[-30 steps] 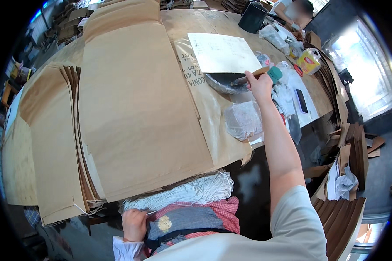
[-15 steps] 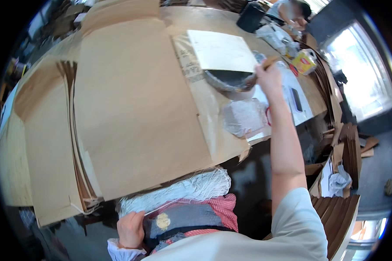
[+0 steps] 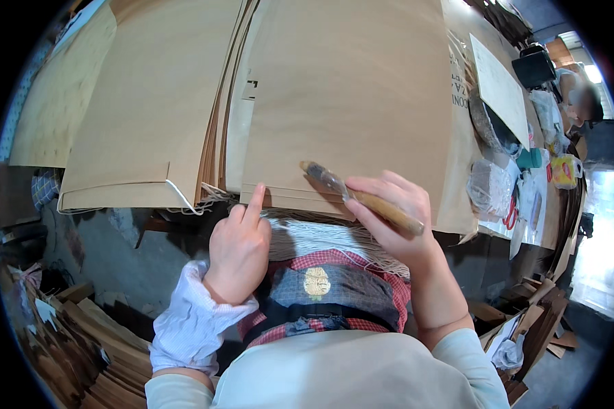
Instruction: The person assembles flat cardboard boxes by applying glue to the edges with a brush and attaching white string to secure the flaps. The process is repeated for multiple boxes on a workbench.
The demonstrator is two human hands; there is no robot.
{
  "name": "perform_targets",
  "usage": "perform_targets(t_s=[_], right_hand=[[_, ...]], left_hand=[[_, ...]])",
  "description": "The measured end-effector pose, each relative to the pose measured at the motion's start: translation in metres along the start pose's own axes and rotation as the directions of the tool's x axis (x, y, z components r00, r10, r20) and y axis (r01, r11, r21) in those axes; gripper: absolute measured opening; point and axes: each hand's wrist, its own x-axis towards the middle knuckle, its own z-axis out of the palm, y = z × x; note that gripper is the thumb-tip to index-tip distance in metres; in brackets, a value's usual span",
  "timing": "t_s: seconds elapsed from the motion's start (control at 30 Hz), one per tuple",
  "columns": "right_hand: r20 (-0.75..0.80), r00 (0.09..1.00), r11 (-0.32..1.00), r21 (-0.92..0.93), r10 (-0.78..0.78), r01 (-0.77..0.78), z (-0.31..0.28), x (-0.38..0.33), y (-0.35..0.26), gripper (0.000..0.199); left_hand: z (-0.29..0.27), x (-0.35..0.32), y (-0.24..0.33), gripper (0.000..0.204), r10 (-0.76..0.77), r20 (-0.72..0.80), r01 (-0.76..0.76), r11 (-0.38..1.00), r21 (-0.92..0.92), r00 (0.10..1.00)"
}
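My right hand (image 3: 396,204) is closed round the wooden handle of a brush (image 3: 397,215), its dark tip pointing left above the front edge of a large brown paper stack (image 3: 351,102). At that stack's front left corner is my left hand (image 3: 240,245), index finger stretched out to the paper edge and the other fingers curled; no held object shows. A bundle of white cords (image 3: 303,238) lies across my lap, under the table edge. White string loops (image 3: 211,198) hang from the neighbouring brown paper bags (image 3: 143,102).
Right of the stack stand a round bowl (image 3: 483,123) partly covered by a white board (image 3: 501,88), a plastic-wrapped block (image 3: 490,187) and red-handled scissors (image 3: 510,215). Cardboard piles (image 3: 102,341) flank me on the floor. Another person (image 3: 576,99) is at the far right.
My right hand has come back from the bowl with the brush to the paper's front edge. My left hand has moved up from the cords to the paper. The view has swung left.
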Motion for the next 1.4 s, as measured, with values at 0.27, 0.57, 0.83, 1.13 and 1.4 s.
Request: perform_targets(t_s=[0.27,0.57,0.83,1.13,1.4], right_hand=[[0.019,0.996,0.995,0.034,0.093,-0.093,0.008,0.018,-0.001,0.015],[-0.048,0.925,0.903,0.243,0.377,-0.355,0.012,0.009,0.014,0.006],[-0.270,0.798,0.798,-0.138,0.539,-0.586,-0.064,-0.040,0.055,0.013],[-0.367,0.670,0.756,0.433,0.646,-0.491,-0.120,-0.052,0.068,0.016],[-0.437,0.877,0.402,-0.779,0.202,-0.481,-0.181,-0.164,0.133,0.035]], left_hand=[[0.016,0.020,-0.009,0.011,0.014,0.101,-0.018,0.999,0.039,0.995],[0.017,0.021,-0.007,0.010,-0.013,0.111,0.011,1.000,0.017,0.994],[0.009,0.028,-0.001,0.011,-0.024,0.171,0.018,0.999,0.041,0.985],[0.004,0.034,0.007,0.011,-0.071,0.228,0.059,0.997,0.058,0.971],[-0.044,0.019,0.016,0.009,-0.025,0.247,0.186,0.733,-0.654,0.969]])
